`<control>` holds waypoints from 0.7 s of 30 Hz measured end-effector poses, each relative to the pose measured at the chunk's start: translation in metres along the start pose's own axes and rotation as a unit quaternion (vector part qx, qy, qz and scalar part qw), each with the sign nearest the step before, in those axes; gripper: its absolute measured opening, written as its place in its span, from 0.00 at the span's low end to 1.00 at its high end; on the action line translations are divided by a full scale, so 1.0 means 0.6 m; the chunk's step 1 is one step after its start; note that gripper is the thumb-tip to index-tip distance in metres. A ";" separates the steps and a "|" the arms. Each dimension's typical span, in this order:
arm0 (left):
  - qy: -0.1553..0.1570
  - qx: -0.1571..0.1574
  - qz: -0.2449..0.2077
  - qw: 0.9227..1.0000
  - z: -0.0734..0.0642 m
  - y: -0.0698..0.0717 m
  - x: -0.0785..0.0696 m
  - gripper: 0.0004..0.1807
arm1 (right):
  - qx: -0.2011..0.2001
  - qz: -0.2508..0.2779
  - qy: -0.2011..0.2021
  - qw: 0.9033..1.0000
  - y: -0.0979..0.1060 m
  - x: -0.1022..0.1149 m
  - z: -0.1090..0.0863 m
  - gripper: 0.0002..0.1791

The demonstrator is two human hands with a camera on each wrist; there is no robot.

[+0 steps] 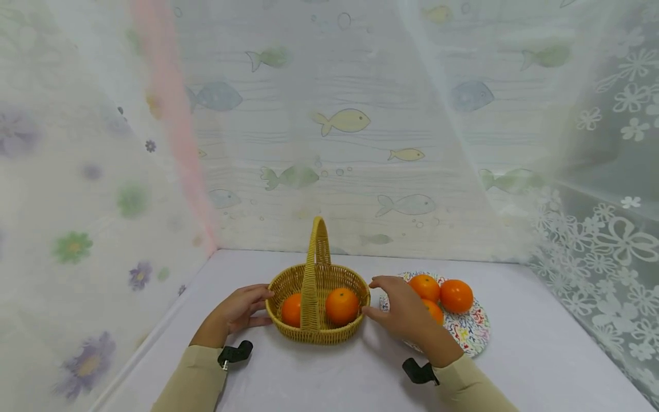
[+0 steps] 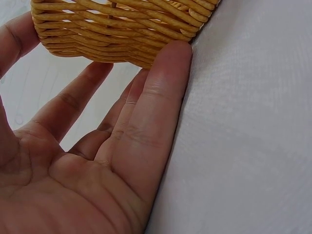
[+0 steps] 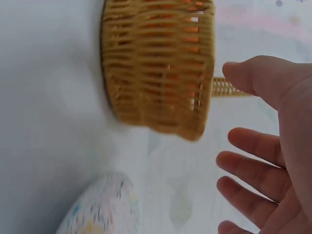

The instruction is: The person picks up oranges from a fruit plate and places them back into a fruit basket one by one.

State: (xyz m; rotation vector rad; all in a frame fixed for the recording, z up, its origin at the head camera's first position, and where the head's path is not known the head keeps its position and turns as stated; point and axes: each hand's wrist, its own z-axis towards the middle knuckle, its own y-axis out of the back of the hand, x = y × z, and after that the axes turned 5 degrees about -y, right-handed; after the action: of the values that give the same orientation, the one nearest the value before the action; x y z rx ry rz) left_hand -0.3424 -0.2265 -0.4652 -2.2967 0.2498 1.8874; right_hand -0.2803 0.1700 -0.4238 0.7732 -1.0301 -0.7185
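A yellow wicker basket (image 1: pixel 329 337) with a tall arched handle stands on the table. Inside it lie two oranges, one orange (image 1: pixel 342 306) right of the handle and another orange (image 1: pixel 291 310) partly behind it. My left hand (image 1: pixel 242 309) touches the basket's left side; its fingers (image 2: pixel 165 92) reach out fairly straight to the weave near the bottom edge. At the right end is my right hand (image 1: pixel 404 309), thumb and fingers spread. The right wrist view has these fingers (image 3: pixel 253 170) apart from the wicker wall.
Right of the basket, a round plate (image 1: pixel 476 329) with a colourful pattern holds three oranges (image 1: pixel 456 296), one partly hidden by my right hand. Sheer curtains (image 1: pixel 345 189) with fish and flowers hang behind and beside the white table (image 1: pixel 329 383).
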 end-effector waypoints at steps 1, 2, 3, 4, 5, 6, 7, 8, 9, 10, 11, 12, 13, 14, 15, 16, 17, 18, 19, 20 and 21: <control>0.000 -0.003 -0.003 1.000 0.001 -0.001 0.001 0.31 | -0.006 -0.003 0.000 1.000 0.003 -0.004 -0.003 0.29; 0.000 -0.006 -0.003 1.000 0.001 -0.001 0.002 0.31 | -0.010 -0.003 0.001 1.000 0.007 -0.008 -0.006 0.28; -0.001 -0.008 -0.003 1.000 0.002 -0.001 0.002 0.31 | -0.015 -0.008 0.000 1.000 0.011 -0.012 -0.009 0.28; -0.001 -0.008 -0.003 1.000 0.003 -0.002 0.002 0.31 | -0.021 -0.013 0.000 1.000 0.014 -0.015 -0.013 0.28; 0.000 -0.009 -0.005 1.000 0.004 -0.002 0.003 0.30 | -0.029 -0.018 0.003 0.999 0.017 -0.018 -0.017 0.28; 0.000 -0.009 -0.005 1.000 0.004 -0.002 0.003 0.30 | -0.037 -0.023 0.004 0.999 0.020 -0.022 -0.020 0.28; 0.001 -0.009 -0.006 1.000 0.005 -0.003 0.003 0.30 | -0.046 -0.030 0.007 0.998 0.022 -0.025 -0.023 0.28; 0.000 -0.010 -0.005 1.000 0.005 -0.003 0.002 0.30 | -0.055 -0.035 0.009 0.998 0.024 -0.028 -0.026 0.28; 0.002 -0.011 -0.006 1.000 0.005 -0.003 0.002 0.30 | -0.063 -0.043 0.009 0.997 0.026 -0.032 -0.029 0.28; 0.003 -0.011 -0.006 1.000 0.005 -0.003 0.002 0.30 | -0.069 -0.048 0.009 0.996 0.027 -0.036 -0.031 0.28; 0.004 -0.012 -0.006 1.000 0.005 -0.003 0.002 0.30 | -0.073 -0.050 0.005 0.996 0.028 -0.040 -0.034 0.28; 0.004 -0.013 -0.006 1.000 0.004 -0.003 0.002 0.31 | -0.075 -0.051 -0.001 0.996 0.029 -0.044 -0.036 0.28; 0.005 -0.014 -0.005 1.000 0.004 -0.003 0.002 0.31 | -0.075 -0.050 -0.007 0.996 0.030 -0.049 -0.039 0.29; 0.005 -0.015 -0.005 1.000 0.004 -0.003 0.002 0.31 | -0.075 -0.048 -0.016 0.996 0.031 -0.053 -0.041 0.29; 0.004 -0.014 -0.003 1.000 0.004 -0.003 0.002 0.30 | -0.075 -0.046 -0.024 0.996 0.031 -0.057 -0.043 0.29; 0.003 -0.014 -0.001 1.000 0.004 -0.003 0.002 0.30 | -0.077 -0.041 -0.031 0.996 0.032 -0.062 -0.046 0.29; 0.001 -0.015 0.001 1.000 0.004 -0.003 0.002 0.30 | -0.079 -0.036 -0.038 0.996 0.033 -0.065 -0.048 0.29; 0.001 -0.017 0.001 1.000 0.004 -0.004 0.001 0.30 | -0.081 -0.031 -0.042 0.995 0.034 -0.069 -0.051 0.29; 0.001 -0.019 0.003 1.000 0.004 -0.004 0.001 0.30 | -0.084 -0.027 -0.046 0.995 0.035 -0.073 -0.053 0.29; 0.001 -0.021 0.004 1.000 0.004 -0.004 0.001 0.30 | -0.086 -0.024 -0.050 0.995 0.036 -0.076 -0.055 0.30; 0.001 -0.023 0.006 1.000 0.003 -0.004 0.001 0.30 | -0.088 -0.021 -0.054 0.994 0.036 -0.080 -0.058 0.30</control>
State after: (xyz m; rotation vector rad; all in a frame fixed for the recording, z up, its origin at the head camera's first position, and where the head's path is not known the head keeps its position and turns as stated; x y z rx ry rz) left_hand -0.3435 -0.2236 -0.4660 -2.3311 0.2228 1.9175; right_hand -0.2613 0.2283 -0.4388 0.6100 -1.0345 -0.8836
